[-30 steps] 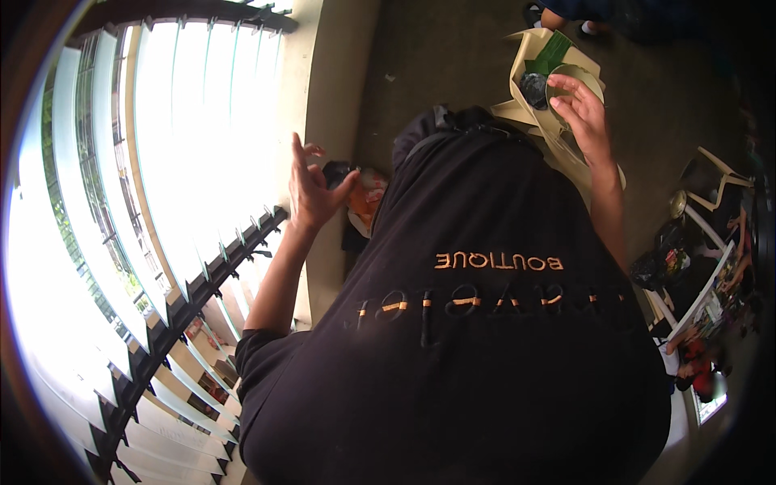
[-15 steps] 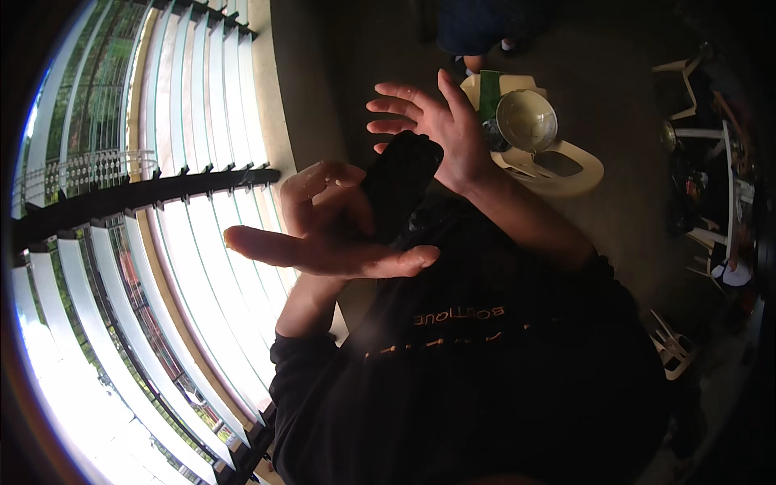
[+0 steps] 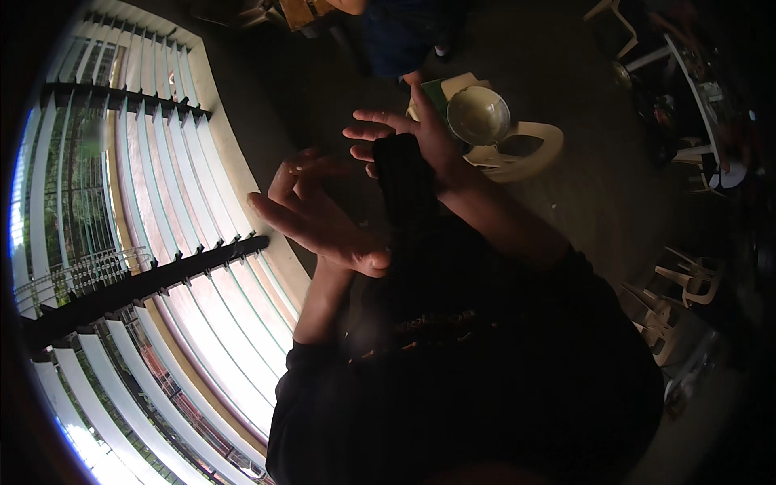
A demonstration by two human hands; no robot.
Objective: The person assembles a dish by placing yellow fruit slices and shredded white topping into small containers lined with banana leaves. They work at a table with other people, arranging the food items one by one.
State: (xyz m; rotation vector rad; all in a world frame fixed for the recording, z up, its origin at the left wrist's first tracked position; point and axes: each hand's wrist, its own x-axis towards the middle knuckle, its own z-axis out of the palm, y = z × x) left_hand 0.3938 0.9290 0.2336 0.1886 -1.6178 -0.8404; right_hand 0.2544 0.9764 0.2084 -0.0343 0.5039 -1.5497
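Observation:
My left hand (image 3: 319, 222) is raised beside the window with its fingers apart and slightly bent. Across from it, my right hand (image 3: 436, 149) is held up with the fingers stretched and spread. A dark oblong object (image 3: 404, 174) with rounded corners covers part of the right palm. Whether either hand touches it, I cannot tell; no fingers wrap round it. Past my right hand, a pale round basin (image 3: 478, 115) rests on a cream plastic chair (image 3: 543, 147), beside something green (image 3: 434, 95).
A louvred window (image 3: 182, 186) lets in bright light along the left. At the top stands another person in blue shorts (image 3: 396, 40). More plastic chairs (image 3: 687, 279) are at the right, near a cluttered table (image 3: 691, 89).
The view has turned, so the basin and chair sit further left. My left hand appears smaller and higher, its fingers less outstretched. My right hand stays raised and spread.

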